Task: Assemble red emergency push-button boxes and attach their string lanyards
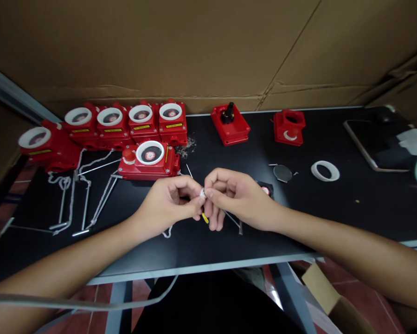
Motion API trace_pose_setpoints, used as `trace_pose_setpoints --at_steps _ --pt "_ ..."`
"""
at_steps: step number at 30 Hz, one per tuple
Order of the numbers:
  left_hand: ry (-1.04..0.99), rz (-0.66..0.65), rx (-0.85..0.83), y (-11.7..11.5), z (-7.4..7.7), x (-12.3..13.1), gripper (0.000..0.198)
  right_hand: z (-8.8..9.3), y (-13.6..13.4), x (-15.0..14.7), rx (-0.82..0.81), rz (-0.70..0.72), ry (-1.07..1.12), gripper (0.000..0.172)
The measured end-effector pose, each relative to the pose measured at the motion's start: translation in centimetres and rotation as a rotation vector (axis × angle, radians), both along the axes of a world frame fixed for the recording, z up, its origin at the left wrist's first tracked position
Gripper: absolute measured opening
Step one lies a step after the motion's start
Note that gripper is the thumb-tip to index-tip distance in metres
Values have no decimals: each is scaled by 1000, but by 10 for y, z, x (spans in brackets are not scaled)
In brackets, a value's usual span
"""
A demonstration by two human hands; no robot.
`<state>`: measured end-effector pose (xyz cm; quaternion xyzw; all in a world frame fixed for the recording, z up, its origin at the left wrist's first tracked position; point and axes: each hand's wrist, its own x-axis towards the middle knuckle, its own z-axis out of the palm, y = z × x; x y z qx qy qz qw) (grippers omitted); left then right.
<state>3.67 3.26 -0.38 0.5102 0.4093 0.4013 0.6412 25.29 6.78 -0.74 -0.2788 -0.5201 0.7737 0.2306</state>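
Note:
My left hand (175,202) and my right hand (231,197) meet over the middle of the black table. Between their thumbs and fingertips they pinch one small whitish piece (202,192), too small to name. A yellow thing (204,218) shows just below my left fingers. Under the hands lie a thin metal rod (233,221) and a bit of white cord (167,232). A dark part with a red and white label (266,190) is partly hidden behind my right hand. A red box with a white ring (145,167) lies left of and behind my left hand.
Several red boxes (142,132) stand at the back left, with chains and metal rods (86,206) before them. Farther right are an open red housing (232,127), a red cover (289,130), a glass disc (282,173), a white ring (325,171) and a dark tablet-like object (375,144).

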Motion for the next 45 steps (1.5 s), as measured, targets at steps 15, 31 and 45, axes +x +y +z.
trace_pose_setpoints --at_steps 15,31,45 --pt "-79 63 -56 1 2 -2 38 -1 0 8 1188 -308 -110 3" --pt "17 29 32 1 2 -6 33 -2 0 9 1248 -264 -102 10" --pt "-123 114 18 1 -3 -2 30 -6 2 7 1251 -235 -105 12"
